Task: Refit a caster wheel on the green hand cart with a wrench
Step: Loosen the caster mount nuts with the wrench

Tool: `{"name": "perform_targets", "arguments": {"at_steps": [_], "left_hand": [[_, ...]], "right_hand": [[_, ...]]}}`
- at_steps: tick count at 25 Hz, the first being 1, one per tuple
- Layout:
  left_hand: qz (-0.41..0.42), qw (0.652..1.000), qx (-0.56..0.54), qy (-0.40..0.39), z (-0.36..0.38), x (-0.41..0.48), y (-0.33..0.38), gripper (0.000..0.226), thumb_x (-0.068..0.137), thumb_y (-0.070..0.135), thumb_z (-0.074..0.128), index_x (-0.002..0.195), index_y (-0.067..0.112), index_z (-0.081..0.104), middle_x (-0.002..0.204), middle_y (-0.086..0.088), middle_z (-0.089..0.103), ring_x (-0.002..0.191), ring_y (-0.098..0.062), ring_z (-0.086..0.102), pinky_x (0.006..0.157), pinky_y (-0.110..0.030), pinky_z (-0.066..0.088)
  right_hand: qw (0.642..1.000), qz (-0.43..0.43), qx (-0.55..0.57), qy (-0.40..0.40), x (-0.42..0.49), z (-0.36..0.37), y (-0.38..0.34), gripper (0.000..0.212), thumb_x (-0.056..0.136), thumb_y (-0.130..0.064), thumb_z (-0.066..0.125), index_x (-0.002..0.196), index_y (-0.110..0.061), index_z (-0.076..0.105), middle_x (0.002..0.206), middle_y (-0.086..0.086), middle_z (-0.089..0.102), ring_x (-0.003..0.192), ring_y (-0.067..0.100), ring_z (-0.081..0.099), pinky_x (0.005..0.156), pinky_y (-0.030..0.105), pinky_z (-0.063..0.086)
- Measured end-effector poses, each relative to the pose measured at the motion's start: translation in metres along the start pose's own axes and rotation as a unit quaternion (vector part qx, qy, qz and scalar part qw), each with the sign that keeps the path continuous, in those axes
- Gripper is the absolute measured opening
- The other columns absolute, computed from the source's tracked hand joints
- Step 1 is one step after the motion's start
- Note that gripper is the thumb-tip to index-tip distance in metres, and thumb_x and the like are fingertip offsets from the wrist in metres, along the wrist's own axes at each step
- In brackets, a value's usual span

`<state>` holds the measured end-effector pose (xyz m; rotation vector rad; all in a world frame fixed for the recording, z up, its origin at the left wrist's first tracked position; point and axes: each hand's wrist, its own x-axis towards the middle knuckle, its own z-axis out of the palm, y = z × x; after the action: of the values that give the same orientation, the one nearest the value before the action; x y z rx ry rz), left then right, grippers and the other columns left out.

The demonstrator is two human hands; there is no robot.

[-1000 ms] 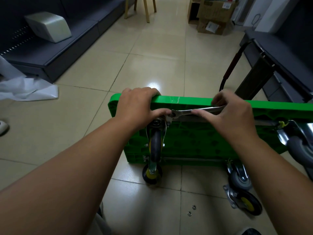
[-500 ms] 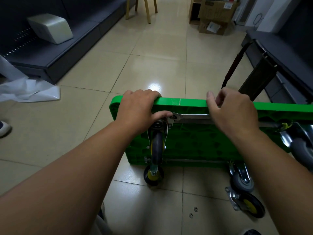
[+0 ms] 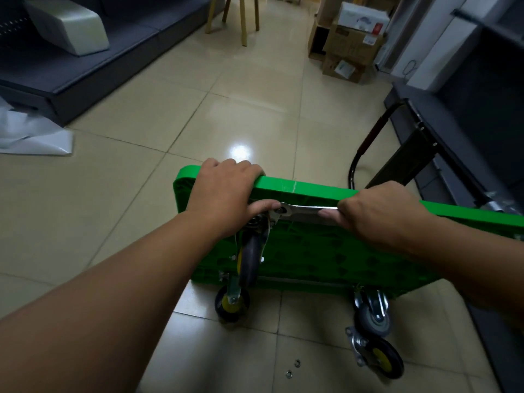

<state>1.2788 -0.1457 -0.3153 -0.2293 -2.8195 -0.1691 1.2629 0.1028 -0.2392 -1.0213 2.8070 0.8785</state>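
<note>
On the tiled floor (image 3: 141,194), head view: green hand cart (image 3: 326,252) stands on its long edge, underside w/ wheels facing the person. L hand (image 3: 224,188) has its grip hooked over the cart's top edge, fingers curled behind the rim, thumb touching the wrench (image 3: 306,212) head. Wrench lies nearly level just under that edge, ring end on the mount of the caster wheel (image 3: 251,262), right beside the L thumb. R hand (image 3: 380,214) has its grip wrapped round the wrench shaft at the opp. end, well apart from the caster wheel. Yellow-hub caster (image 3: 232,303) & grey caster (image 3: 373,319) sit along the cart's lower edge. Loose caster (image 3: 380,355) lies on the floor just below the grey one, two washers (image 3: 297,363) near it.
</note>
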Motion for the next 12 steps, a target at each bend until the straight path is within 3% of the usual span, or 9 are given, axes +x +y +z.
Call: {"name": "perform_targets", "arguments": {"at_steps": [7, 10, 12], "left_hand": [[0.005, 1.0, 0.016, 0.007, 0.001, -0.006, 0.001, 0.066, 0.085, 0.082, 0.038, 0.119, 0.03, 0.061, 0.107, 0.008, 0.065, 0.098, -0.019, 0.059, 0.087, -0.038, 0.038], [0.018, 0.999, 0.02, -0.018, -0.003, -0.001, 0.004, 0.065, 0.087, 0.078, 0.041, 0.121, 0.027, 0.059, 0.111, 0.002, 0.065, 0.101, -0.025, 0.06, 0.086, -0.04, 0.037], [0.021, 0.999, 0.021, -0.031, -0.004, -0.001, 0.006, 0.064, 0.088, 0.077, 0.044, 0.122, 0.025, 0.059, 0.113, -0.001, 0.064, 0.102, -0.026, 0.06, 0.085, -0.041, 0.037]], "right_hand": [[0.996, -0.016, -0.003, -0.089, 0.005, -0.018, 0.0, 0.067, 0.098, -0.066, 0.015, 0.087, -0.015, 0.057, 0.067, -0.002, 0.046, 0.055, 0.017, 0.046, 0.06, 0.03, 0.042], [0.991, -0.017, -0.025, -0.131, 0.008, -0.045, 0.003, 0.063, 0.1, -0.065, 0.026, 0.1, -0.012, 0.061, 0.081, 0.004, 0.058, 0.081, 0.027, 0.067, 0.065, 0.031, 0.044], [0.988, -0.035, -0.062, -0.14, 0.016, -0.058, 0.005, 0.057, 0.101, -0.062, 0.032, 0.097, -0.011, 0.058, 0.101, 0.012, 0.066, 0.099, 0.033, 0.067, 0.068, 0.032, 0.04]]}}
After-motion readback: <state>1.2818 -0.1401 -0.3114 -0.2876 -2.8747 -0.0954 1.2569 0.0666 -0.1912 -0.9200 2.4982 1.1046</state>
